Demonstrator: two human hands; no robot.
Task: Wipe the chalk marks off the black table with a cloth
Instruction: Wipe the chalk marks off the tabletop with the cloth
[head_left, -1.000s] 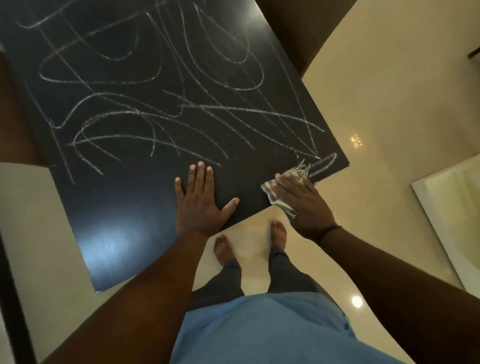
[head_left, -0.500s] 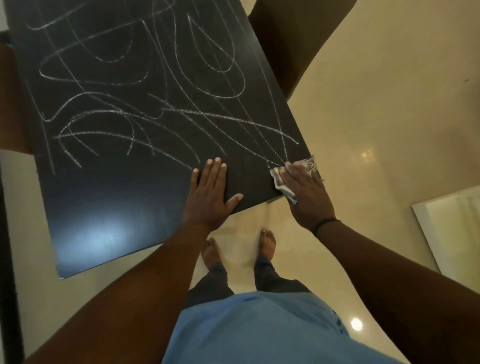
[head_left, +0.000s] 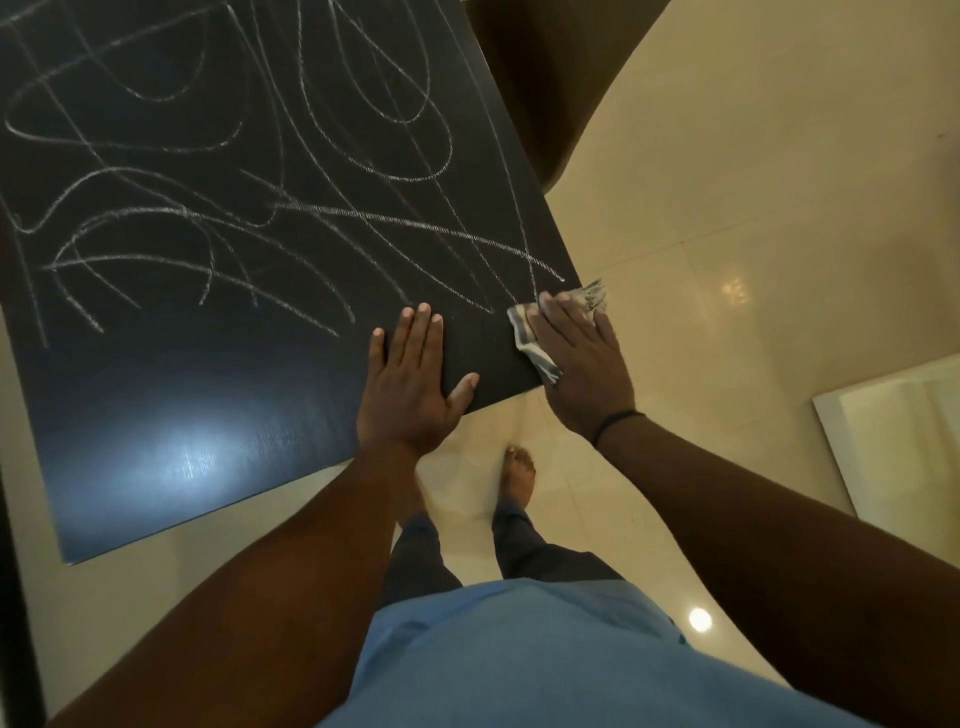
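A: Left hand (head_left: 410, 395)?
B: Flat, fingers straight, on the black chalk-scribbled surface (head_left: 208, 405).
A: Right hand (head_left: 582, 364)?
B: At three o'clock of it, grip loose, palm pressing the crumpled white-grey cloth (head_left: 530, 338) onto the surface's corner.

This looks like a room in a home. The floor (head_left: 753, 218) is glossy cream tile that mirrors ceiling lights, and the person stands on it with a bare foot (head_left: 519, 470), in dark trousers and a blue shirt. A low black worktop (head_left: 156, 415) sits beside a brown upholstered seat (head_left: 561, 78), with a white framed panel (head_left: 904, 441) lying on the floor to the right.
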